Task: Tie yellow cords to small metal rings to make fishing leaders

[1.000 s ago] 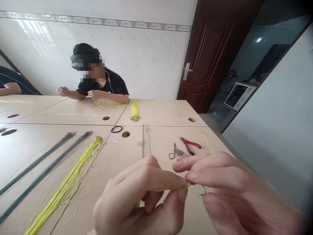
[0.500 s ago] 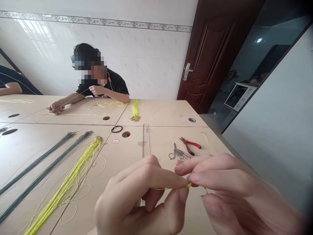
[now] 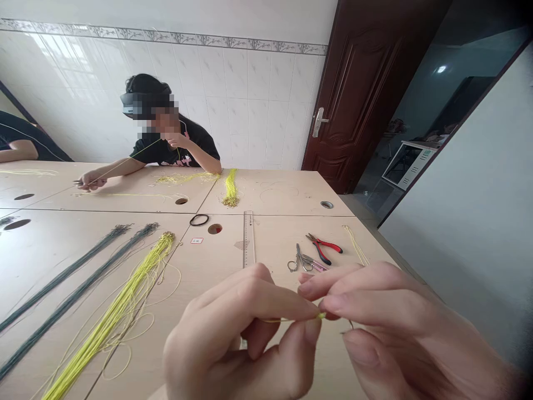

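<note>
My left hand (image 3: pixel 241 333) pinches a thin yellow line (image 3: pixel 275 320) between thumb and forefinger, with a small yellow knot (image 3: pixel 321 315) at the fingertips. Close against it, my right hand (image 3: pixel 400 322) has its fingers curled round a small metal hook (image 3: pixel 351 324). Only the hook's curved end shows between the forefinger and thumb; the rest is hidden. Just beyond my hands lie red-and-black pliers (image 3: pixel 323 247), small scissors (image 3: pixel 298 259) and a clear ruler (image 3: pixel 248 239).
A yellow line bundle (image 3: pixel 120 311) and dark green line bundles (image 3: pixel 79 272) lie to the left. Farther off are a black band (image 3: pixel 199 220), a tape roll (image 3: pixel 326 204) and another yellow bundle (image 3: pixel 230 189). Across the table a person (image 3: pixel 179 139) in a headset stretches yellow line.
My hands hold almost the same pose; the hook's visible end has turned slightly. The person opposite has raised one hand toward the face and moved the other slightly left.
</note>
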Available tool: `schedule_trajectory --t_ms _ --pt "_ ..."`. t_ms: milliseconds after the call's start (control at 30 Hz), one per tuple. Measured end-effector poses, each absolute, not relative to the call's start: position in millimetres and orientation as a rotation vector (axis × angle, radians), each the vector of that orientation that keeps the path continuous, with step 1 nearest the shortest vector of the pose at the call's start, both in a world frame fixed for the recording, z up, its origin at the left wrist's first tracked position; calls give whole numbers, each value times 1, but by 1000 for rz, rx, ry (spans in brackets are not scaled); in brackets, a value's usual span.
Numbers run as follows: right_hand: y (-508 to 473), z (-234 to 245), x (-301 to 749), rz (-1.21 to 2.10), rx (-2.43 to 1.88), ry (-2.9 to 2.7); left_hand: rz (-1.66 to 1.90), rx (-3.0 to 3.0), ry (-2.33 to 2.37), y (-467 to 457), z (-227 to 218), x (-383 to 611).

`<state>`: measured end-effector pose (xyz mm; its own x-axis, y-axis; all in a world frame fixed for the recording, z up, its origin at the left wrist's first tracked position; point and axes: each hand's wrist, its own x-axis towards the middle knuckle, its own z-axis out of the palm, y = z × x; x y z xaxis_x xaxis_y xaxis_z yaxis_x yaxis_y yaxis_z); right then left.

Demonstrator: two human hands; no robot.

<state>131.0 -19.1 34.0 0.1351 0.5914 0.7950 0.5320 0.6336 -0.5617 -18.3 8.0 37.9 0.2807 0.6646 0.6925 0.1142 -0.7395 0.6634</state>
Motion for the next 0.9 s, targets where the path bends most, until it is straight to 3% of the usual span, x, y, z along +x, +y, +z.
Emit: schedule_trajectory --t_ms 900 --pt "-17 36 128 26 -893 -1491 1513 2017 718 7 36 -14"
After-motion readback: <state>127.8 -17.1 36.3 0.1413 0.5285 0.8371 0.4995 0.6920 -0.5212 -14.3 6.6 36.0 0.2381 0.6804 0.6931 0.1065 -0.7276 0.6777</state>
